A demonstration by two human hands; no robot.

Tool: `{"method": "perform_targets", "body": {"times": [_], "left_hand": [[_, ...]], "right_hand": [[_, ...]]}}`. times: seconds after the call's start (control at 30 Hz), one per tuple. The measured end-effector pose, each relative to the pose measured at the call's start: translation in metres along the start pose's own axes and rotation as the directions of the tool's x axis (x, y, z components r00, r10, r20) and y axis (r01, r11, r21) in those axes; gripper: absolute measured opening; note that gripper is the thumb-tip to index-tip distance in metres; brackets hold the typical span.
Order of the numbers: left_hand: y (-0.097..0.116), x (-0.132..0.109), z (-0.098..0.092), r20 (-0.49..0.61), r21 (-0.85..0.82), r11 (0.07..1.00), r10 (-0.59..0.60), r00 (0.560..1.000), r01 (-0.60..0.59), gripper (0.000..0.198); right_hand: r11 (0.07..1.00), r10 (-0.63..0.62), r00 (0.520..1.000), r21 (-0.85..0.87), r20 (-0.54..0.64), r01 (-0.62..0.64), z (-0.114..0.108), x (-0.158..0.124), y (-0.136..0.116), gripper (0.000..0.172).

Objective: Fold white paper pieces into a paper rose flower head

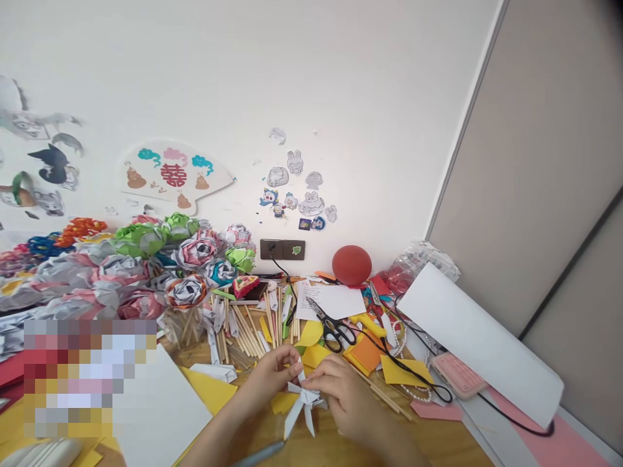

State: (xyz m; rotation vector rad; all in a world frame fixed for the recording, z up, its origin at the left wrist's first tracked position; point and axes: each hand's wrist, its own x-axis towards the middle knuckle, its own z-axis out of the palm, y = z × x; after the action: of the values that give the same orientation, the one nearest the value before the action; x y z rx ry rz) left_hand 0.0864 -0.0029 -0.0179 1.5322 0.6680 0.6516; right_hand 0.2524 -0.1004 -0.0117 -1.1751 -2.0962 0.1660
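Above the wooden table I have a folded white paper piece [306, 401] with several pointed strips spreading out from its middle. My left hand [276, 376] pinches one upright strip on the far side between thumb and fingertips. The fingers of my right hand [343, 392] close on the piece's upper right part, partly covering it. A grey-blue pen-like stick [260, 454] lies close below my hands. Just beyond them is black-handled scissors [333, 327], partly on a sheet of white paper with writing [341, 301].
Folded paper flowers [141, 272] are heaped at the left. Wooden sticks [246, 331] and yellow paper [311, 332] clutter the middle. To the right are a yellow glue gun [368, 324] with a black cord, a red balloon [351, 264], a pink calculator [458, 375] and a white panel [479, 344].
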Motion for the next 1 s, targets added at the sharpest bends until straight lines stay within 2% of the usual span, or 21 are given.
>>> {"method": "perform_targets", "body": {"times": [0.1,0.23,0.3,0.33,0.4,0.47,0.53,0.6,0.67,0.73,0.83,0.93,1.0], "left_hand": [[0.002,0.000,-0.001,-0.007,-0.026,0.999,0.036,0.999,-0.036,0.038],[0.007,-0.002,-0.001,-0.034,-0.070,0.995,0.068,0.997,-0.070,0.034],[0.010,-0.004,-0.001,-0.057,-0.113,0.991,0.065,0.996,-0.071,0.033],[0.010,-0.004,0.000,-0.077,-0.139,0.988,0.063,0.995,-0.073,0.032],[0.011,-0.004,0.002,-0.122,-0.185,0.979,0.063,0.991,-0.085,0.031],[0.010,-0.003,0.004,-0.173,-0.238,0.966,0.060,0.983,-0.101,0.031],[0.009,-0.002,0.006,-0.227,-0.328,0.937,0.044,0.973,-0.119,0.030],[0.009,-0.002,0.008,-0.261,-0.431,0.892,0.023,0.965,-0.138,0.029],[0.009,-0.002,0.010,-0.288,-0.494,0.855,0.010,0.958,-0.157,0.027],[0.010,-0.002,0.011,-0.334,-0.514,0.840,-0.009,0.942,-0.174,0.027],[0.007,0.000,0.011,-0.393,-0.499,0.844,-0.019,0.919,-0.196,0.029],[0.001,0.004,0.011,-0.423,-0.426,0.871,0.046,0.905,-0.243,0.028],[-0.002,0.005,0.012,-0.385,-0.303,0.918,0.129,0.914,-0.258,0.027]], "right_hand": [[0.999,0.007,0.999,0.034,-0.035,-0.006,-0.001,0.001,-0.001,0.041],[0.996,-0.069,0.995,0.060,-0.077,0.073,-0.006,0.002,0.000,0.041],[0.994,-0.064,0.983,0.071,-0.170,0.077,-0.010,0.002,0.002,0.042],[0.995,-0.032,0.967,0.080,-0.251,0.053,-0.011,0.001,0.004,0.041],[0.988,0.105,0.899,0.146,-0.424,-0.046,-0.014,0.000,0.008,0.032],[0.936,0.317,0.816,0.300,-0.483,-0.186,-0.013,-0.001,0.011,0.023],[0.833,0.501,0.774,0.458,-0.386,-0.311,-0.008,0.000,0.012,0.024],[0.739,0.589,0.768,0.552,-0.251,-0.387,0.000,0.002,0.012,0.028],[0.673,0.616,0.764,0.632,-0.192,-0.384,0.008,0.005,0.011,0.034],[0.599,0.654,0.730,0.726,-0.199,-0.339,0.014,0.008,0.012,0.043],[0.488,0.711,0.681,0.821,-0.176,-0.297,0.022,0.011,0.015,0.050],[0.433,0.700,0.704,0.854,-0.117,-0.289,0.027,0.011,0.018,0.053],[0.451,0.695,0.705,0.848,-0.139,-0.278,0.025,0.010,0.021,0.051]]}}
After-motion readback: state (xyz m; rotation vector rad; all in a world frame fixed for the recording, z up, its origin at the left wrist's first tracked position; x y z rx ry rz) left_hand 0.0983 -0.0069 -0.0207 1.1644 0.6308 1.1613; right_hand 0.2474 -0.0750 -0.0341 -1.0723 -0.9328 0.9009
